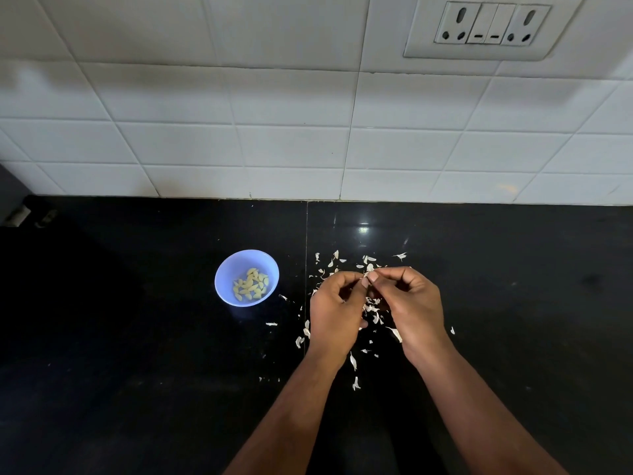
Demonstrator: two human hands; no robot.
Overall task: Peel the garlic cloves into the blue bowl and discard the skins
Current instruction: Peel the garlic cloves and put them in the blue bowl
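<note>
A small blue bowl (226, 269) stands on the black counter, holding several peeled yellowish garlic cloves (251, 284). To its right my left hand (334, 310) and my right hand (412, 306) meet fingertip to fingertip over the counter. Both pinch a small garlic clove (369, 269) between thumbs and forefingers; most of it is hidden by the fingers. White garlic skins (373, 308) lie scattered on the counter around and beneath both hands.
The black counter (137, 337) has a seam running just right of the bowl and ends at a white tiled wall (308, 138). A socket plate (489, 25) sits high on the wall at right. A dark object (20, 214) sits at the far left edge.
</note>
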